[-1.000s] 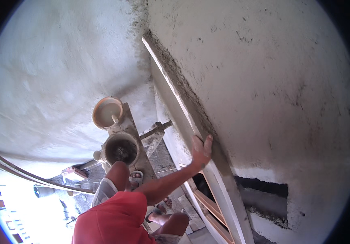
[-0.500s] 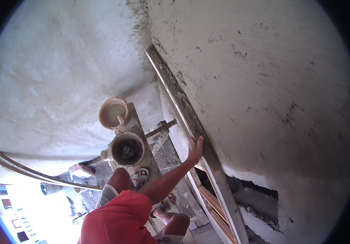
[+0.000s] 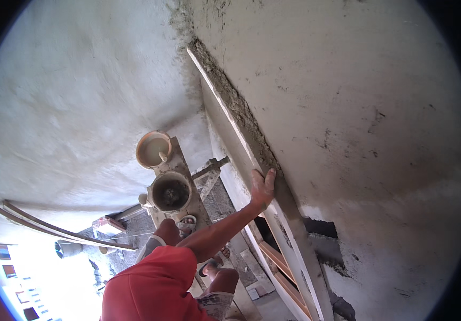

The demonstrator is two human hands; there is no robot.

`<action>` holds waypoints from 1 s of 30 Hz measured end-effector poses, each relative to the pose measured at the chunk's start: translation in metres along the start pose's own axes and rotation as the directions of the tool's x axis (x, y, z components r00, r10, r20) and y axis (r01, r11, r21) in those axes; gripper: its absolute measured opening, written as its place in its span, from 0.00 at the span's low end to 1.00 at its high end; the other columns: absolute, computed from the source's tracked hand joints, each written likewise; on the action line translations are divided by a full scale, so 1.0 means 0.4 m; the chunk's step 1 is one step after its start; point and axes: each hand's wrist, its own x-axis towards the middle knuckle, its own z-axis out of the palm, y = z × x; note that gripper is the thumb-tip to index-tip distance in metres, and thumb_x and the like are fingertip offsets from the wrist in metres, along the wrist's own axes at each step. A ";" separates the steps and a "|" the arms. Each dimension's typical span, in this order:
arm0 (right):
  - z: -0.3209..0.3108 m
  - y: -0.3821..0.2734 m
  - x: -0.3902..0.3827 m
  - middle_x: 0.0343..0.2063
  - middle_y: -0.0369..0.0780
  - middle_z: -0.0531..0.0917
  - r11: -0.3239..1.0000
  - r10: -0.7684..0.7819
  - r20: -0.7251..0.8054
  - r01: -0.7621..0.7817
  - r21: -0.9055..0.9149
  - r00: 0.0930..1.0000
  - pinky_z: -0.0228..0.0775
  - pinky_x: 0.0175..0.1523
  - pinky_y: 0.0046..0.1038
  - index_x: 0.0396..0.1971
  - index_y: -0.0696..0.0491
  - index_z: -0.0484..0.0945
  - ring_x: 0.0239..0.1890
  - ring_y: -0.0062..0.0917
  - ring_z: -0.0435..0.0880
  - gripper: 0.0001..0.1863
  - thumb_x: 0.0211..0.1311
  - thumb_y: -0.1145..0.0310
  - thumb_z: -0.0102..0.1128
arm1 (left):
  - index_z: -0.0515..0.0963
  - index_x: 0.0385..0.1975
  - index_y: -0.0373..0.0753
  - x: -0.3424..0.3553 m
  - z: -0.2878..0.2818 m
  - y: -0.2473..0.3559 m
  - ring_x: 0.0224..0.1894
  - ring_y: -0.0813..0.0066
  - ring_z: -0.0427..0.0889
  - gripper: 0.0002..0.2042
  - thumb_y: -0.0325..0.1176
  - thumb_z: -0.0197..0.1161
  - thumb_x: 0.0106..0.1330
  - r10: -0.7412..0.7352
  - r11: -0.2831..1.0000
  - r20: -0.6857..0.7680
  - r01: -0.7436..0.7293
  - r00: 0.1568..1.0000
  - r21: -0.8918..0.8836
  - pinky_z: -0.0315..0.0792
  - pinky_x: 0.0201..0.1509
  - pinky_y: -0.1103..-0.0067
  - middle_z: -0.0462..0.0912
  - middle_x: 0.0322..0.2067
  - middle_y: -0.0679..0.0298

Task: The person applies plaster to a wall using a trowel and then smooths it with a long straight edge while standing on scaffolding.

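My left arm, in a red sleeve (image 3: 150,283), reaches across toward the right. My left hand (image 3: 263,188) is on the edge of a long wooden board (image 3: 225,109) that lies along the wall. The thumb rests on the board's top side, and the fingers bend over its pale front edge. Rough grey mortar (image 3: 235,107) covers the strip between that edge and the wall, beyond the hand. Below the hand, the board runs on past an opening with orange-brown wooden framing (image 3: 277,262). My right hand is out of view.
A bucket of dark mortar (image 3: 158,192) and a basin of greyish water with a handled tool (image 3: 140,147) stand on a narrow plank (image 3: 201,214) by my feet. Bent strips (image 3: 54,227) lean at left. The right wall has a broken recess (image 3: 326,249).
The view has shifted slightly. My left hand sits a little farther along the board from its far end, with thumb and fingers more spread.
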 end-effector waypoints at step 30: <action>-0.126 0.094 0.014 0.32 0.39 0.79 -0.075 -0.744 0.244 0.285 -0.956 0.622 0.73 0.32 0.38 0.38 0.55 0.73 0.31 0.36 0.78 0.24 0.49 0.51 0.59 | 0.66 0.35 0.31 0.022 -0.081 -0.591 0.33 0.73 0.66 0.25 0.52 0.56 0.61 -0.398 0.870 0.116 0.415 0.910 -0.267 0.66 0.40 0.73 0.70 0.29 0.60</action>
